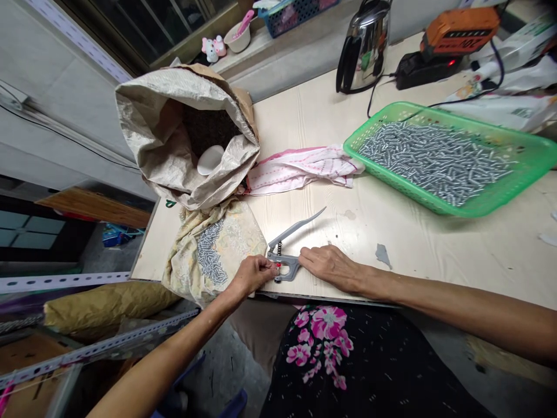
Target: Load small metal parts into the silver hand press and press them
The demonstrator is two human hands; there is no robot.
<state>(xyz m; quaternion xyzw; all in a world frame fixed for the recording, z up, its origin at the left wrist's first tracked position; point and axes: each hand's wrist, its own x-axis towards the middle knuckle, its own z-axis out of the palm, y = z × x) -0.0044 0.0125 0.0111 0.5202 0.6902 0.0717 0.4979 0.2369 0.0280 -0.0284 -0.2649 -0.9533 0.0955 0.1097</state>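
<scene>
Grey spring-loaded hand pliers (292,268) lie at the table's front edge, one handle raised and apart from the other. My right hand (331,266) is closed round the lower handle. At the jaw end, my left hand (255,273) has its fingertips pinched beside a small red part (278,265); whatever lies between them is too small to make out. Just left of that hand, a pile of small silver metal pieces (211,252) rests on a patterned cloth (246,226).
A green basket (404,191) of silver pieces stands at right. Behind the cloth is an open sack (143,116) with a white scoop (210,160) inside. A pink-white towel (300,169), a kettle (365,46) and an orange battery (461,32) on a charger are further back.
</scene>
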